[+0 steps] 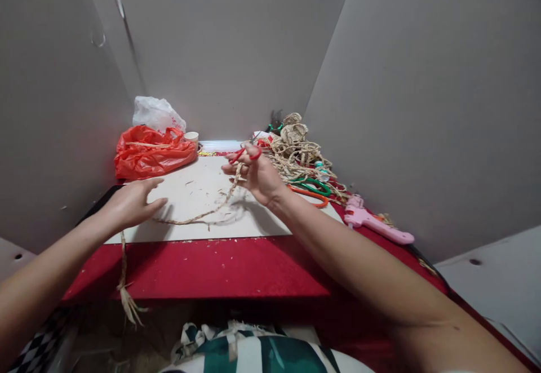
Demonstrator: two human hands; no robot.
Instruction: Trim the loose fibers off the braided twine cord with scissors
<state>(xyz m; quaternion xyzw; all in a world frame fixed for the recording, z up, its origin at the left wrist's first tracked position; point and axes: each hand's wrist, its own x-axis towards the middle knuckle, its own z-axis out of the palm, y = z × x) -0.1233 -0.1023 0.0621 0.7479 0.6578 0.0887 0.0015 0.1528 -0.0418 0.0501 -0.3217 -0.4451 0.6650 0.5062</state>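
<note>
My right hand point(264, 181) is raised over the white board with the red handles of a pair of scissors point(238, 155) at its fingers. One end of a braided straw cord point(186, 222) rises to those same fingers; whether they grip it too, I cannot tell. From there the cord curves left across the board and passes beneath my left hand point(129, 203). Its frayed end point(129, 305) hangs over the front edge of the table. My left hand hovers above the cord, thumb and fingers apart, holding nothing.
A red plastic bag point(156, 156), a white bag point(155, 114) and a paper cup point(191, 137) stand at the back left. Heaped straw cord point(291, 156), green point(316, 185) and orange point(313, 197) loops and a pink glue gun point(374, 223) line the right. Grey walls enclose the table.
</note>
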